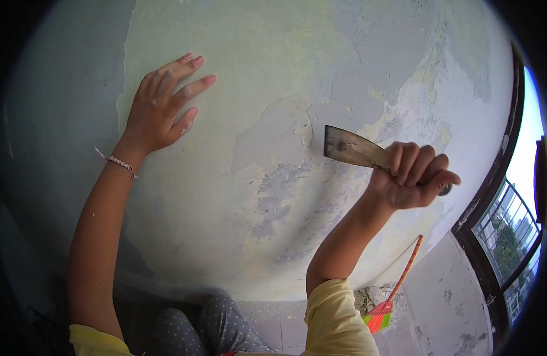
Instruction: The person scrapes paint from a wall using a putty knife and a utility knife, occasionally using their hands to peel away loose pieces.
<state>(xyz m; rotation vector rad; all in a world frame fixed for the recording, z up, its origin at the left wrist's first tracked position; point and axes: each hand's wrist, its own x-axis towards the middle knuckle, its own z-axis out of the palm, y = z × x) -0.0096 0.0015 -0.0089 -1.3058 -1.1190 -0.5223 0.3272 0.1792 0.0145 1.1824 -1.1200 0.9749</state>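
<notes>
My right hand (412,175) is wrapped round the handle of a scraper (350,146), whose broad, stained blade points left, close to the wall. Whether the blade edge touches the wall I cannot tell. On the upper left, my left hand (165,105) rests against the wall (249,77) with its fingers apart and nothing held; pale dust marks its fingers. A braided bracelet (123,163) circles the left wrist. The wall has peeling grey and pale green layers, with rough, flaking patches around and below the scraper.
A broom (378,317) with a striped orange handle leans at the lower right. Beyond it, a dark-framed window (507,237) shows railings and trees. My knees in dotted trousers (229,323) are at the bottom, near the wall's foot.
</notes>
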